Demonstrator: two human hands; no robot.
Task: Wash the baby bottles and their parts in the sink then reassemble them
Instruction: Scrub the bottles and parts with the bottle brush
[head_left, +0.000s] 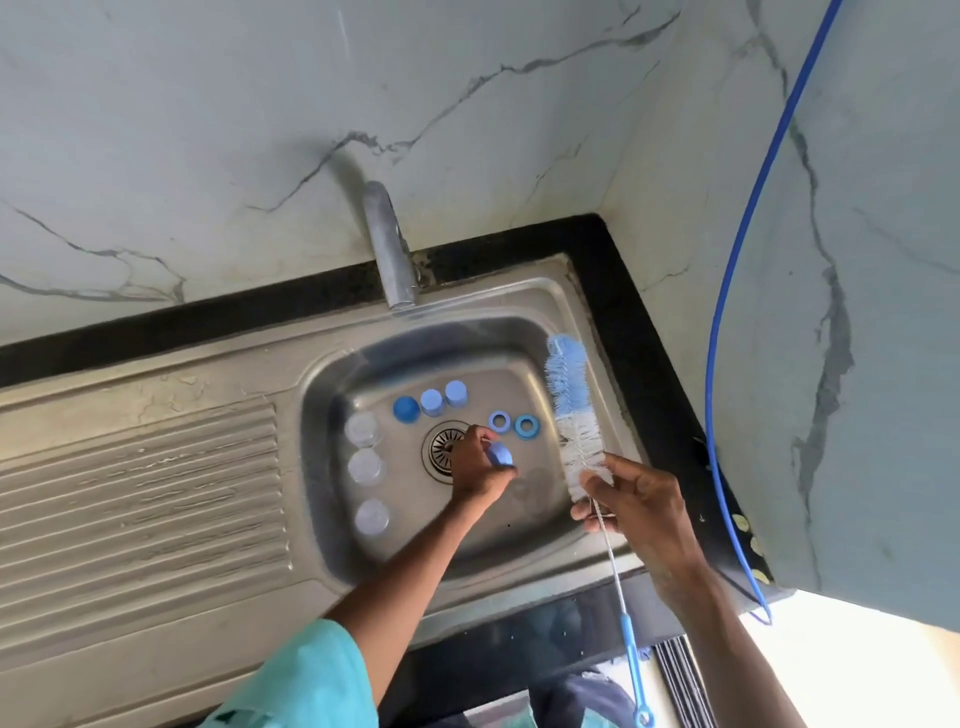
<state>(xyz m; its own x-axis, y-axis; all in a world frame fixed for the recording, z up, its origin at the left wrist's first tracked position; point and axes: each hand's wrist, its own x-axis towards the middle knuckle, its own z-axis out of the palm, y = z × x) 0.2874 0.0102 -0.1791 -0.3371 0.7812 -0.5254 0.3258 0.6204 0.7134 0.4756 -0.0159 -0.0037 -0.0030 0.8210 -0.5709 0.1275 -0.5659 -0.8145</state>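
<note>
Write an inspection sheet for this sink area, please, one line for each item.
Surface: steel sink with ribbed drainboard.
Job's things: three clear bottles stand at the basin's left; three blue caps and two blue rings lie near the drain.
Clutter: nothing seen.
Hands: left hand pinches a blue part; right hand holds the bottle brush.
Cables: blue tube along the right wall.
Surroundings: marbled walls, black counter, tap.

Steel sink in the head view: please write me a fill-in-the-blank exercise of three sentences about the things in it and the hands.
In the stainless steel sink stand ____ clear plastic bottles.
Beside the round metal drain lie ____ loose blue plastic rings.
The right hand grips the long blue-and-white bristle brush; the left hand pinches a small ____ plastic part.
Missing words: three; two; blue.
</note>
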